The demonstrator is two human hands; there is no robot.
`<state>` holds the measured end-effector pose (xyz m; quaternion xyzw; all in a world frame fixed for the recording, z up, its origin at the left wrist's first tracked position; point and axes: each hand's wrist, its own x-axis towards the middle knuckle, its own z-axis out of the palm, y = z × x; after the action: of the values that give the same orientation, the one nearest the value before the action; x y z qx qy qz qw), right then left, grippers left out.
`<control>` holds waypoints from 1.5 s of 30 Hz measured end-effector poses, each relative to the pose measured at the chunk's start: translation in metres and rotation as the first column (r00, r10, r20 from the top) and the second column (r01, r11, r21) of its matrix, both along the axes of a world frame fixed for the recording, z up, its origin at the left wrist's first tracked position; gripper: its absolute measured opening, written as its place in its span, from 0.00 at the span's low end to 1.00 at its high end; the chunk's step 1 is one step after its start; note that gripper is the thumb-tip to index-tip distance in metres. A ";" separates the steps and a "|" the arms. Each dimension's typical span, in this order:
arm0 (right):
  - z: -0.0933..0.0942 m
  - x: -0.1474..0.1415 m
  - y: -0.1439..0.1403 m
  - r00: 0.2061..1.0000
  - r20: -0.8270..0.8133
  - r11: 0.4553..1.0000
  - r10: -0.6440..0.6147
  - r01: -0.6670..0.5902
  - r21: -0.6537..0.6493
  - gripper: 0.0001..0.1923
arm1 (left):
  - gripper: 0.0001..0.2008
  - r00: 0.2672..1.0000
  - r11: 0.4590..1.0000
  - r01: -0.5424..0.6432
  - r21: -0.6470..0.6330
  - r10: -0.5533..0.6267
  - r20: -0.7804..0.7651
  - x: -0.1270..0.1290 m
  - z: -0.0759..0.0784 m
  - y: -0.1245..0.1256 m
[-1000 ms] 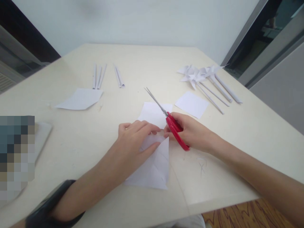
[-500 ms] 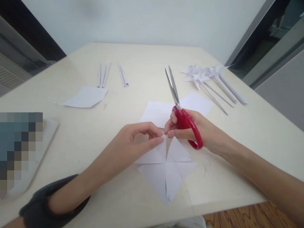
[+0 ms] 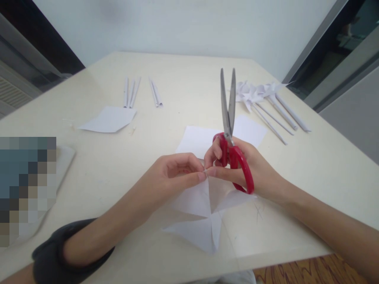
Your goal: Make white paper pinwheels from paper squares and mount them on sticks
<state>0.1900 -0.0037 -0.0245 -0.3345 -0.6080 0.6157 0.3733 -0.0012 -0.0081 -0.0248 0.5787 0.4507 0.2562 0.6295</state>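
Note:
A white paper square [image 3: 197, 221] with diagonal creases and cuts is lifted off the cream table [image 3: 97, 165] at its far corner. My left hand [image 3: 174, 177] pinches that corner between thumb and forefinger. My right hand [image 3: 242, 169] meets it fingertip to fingertip at the same corner while gripping red-handled scissors [image 3: 229, 130], whose slightly parted blades point up and away from me.
Two flat white paper squares [image 3: 198, 140] lie just beyond my hands. Further left is another sheet [image 3: 108, 119], with several rolled paper sticks [image 3: 130, 91] behind it. Finished paper pinwheels on sticks [image 3: 266, 102] lie at the far right. The table edge runs near me.
The folded paper has been opened out into a creased square and its far corner raised. The scissors swung from pointing far left to nearly upright, and both hands closed on the corner.

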 end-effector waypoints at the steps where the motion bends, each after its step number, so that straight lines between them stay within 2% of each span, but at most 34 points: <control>1: 0.000 -0.001 -0.001 1.000 0.020 1.000 -0.020 0.019 0.014 0.14 | 0.08 1.000 0.999 -0.005 0.047 0.006 -0.020 0.000 0.000 -0.001; 5: 0.003 -0.003 -0.003 0.987 0.111 0.992 -0.117 0.110 0.070 0.13 | 0.05 0.990 0.963 -0.022 0.269 0.058 -0.127 -0.002 0.000 -0.003; 9: 0.003 -0.003 -0.005 0.975 0.162 0.988 -0.153 0.148 0.040 0.14 | 0.06 0.979 0.946 0.000 0.324 0.066 -0.193 -0.002 0.001 -0.003; 13: 0.002 -0.004 -0.007 0.967 0.193 0.985 -0.166 0.154 0.073 0.13 | 0.07 0.984 0.953 -0.002 0.304 0.056 -0.170 -0.003 -0.002 -0.001; 17: 0.004 -0.003 -0.006 0.965 0.186 0.979 -0.183 0.160 0.128 0.13 | 0.07 0.989 0.978 -0.023 0.207 0.053 -0.140 -0.005 -0.004 0.000; 21: 0.006 0.003 -0.002 0.922 0.313 0.968 -0.228 0.179 0.178 0.12 | 0.05 0.994 0.982 -0.102 0.158 0.108 -0.027 -0.005 -0.003 0.000; 26: 0.006 0.008 -0.002 0.825 0.517 0.939 -0.227 0.045 0.341 0.09 | 0.03 0.974 0.962 -0.196 0.188 0.170 0.147 -0.006 0.001 -0.001; 31: 0.005 0.005 -0.004 0.749 0.614 0.881 -0.250 -0.087 0.466 0.15 | 0.01 0.958 0.968 -0.190 0.165 0.145 0.249 -0.008 0.000 0.001; 36: 0.003 0.002 -0.005 0.749 0.615 0.843 -0.246 -0.148 0.517 0.15 | 0.02 0.942 0.974 -0.178 0.139 0.128 0.310 -0.008 -0.001 0.003; 45: -0.003 0.002 -0.003 0.777 0.594 0.831 -0.207 -0.181 0.526 0.17 | 0.02 0.945 0.991 -0.116 0.066 0.089 0.316 -0.004 0.002 0.000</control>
<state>0.1921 -0.0063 -0.0275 -0.4016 -0.8461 0.2613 0.2335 -0.0050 -0.0084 -0.0225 0.5326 0.3638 0.3957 0.6538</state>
